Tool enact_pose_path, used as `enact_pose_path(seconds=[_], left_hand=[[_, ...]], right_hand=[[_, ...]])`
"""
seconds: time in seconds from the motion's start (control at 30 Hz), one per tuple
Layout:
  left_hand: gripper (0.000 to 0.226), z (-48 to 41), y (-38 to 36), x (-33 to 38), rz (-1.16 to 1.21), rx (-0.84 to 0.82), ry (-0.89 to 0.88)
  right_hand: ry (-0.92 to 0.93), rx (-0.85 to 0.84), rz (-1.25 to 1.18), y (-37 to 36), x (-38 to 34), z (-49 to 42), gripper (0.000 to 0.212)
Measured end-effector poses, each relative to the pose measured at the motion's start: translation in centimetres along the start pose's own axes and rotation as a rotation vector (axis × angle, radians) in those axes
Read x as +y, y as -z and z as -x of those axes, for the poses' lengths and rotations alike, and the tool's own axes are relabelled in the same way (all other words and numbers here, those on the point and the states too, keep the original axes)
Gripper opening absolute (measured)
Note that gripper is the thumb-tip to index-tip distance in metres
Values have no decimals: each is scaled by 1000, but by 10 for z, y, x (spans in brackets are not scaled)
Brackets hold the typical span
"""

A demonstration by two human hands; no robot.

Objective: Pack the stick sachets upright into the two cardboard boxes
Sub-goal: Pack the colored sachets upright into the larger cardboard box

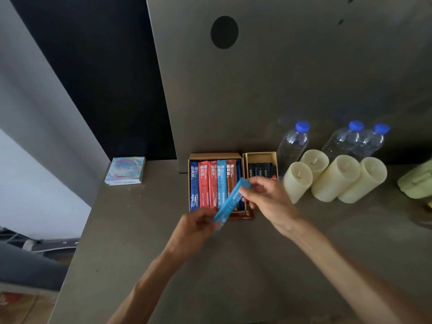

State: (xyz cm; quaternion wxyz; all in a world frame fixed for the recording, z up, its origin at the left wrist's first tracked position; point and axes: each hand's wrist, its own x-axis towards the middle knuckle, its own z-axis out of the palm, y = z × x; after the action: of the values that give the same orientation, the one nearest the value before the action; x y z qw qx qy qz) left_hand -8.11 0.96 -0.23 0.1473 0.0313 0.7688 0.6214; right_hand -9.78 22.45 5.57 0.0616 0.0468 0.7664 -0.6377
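Here, light-blue sachet (230,203) slanting lower-left to upper-right, both hands pinching ends.

Place: we read it as a lived-in room, home or hotel; we can't tell which.
Surface: grey counter (140,265) against a grey panel (292,85) with a round hole (224,32).
Supplies: three water bottles (293,143), stick sachets (208,181) in two cardboard boxes (216,156).
Decor: four cream candles (298,181), a colourful booklet (125,170).
Floor: wood-toned floor (21,308), seen at lower left past the counter edge.
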Motion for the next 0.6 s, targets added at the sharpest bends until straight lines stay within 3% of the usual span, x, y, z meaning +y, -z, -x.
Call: enact_pose_path(seconds=[0.23,0.43,0.6], left_hand=[[9,-6,-22,13,-25,-48,-21],[20,-13,-27,25,10,85,-4],[23,-18,-25,26,-9,74,19]], right_hand=[[-8,-41,-29,-2,-12,-14,11],[-40,-96,-2,-7,-9,-18,21],[-74,-121,19,-3,-11,-25,18]])
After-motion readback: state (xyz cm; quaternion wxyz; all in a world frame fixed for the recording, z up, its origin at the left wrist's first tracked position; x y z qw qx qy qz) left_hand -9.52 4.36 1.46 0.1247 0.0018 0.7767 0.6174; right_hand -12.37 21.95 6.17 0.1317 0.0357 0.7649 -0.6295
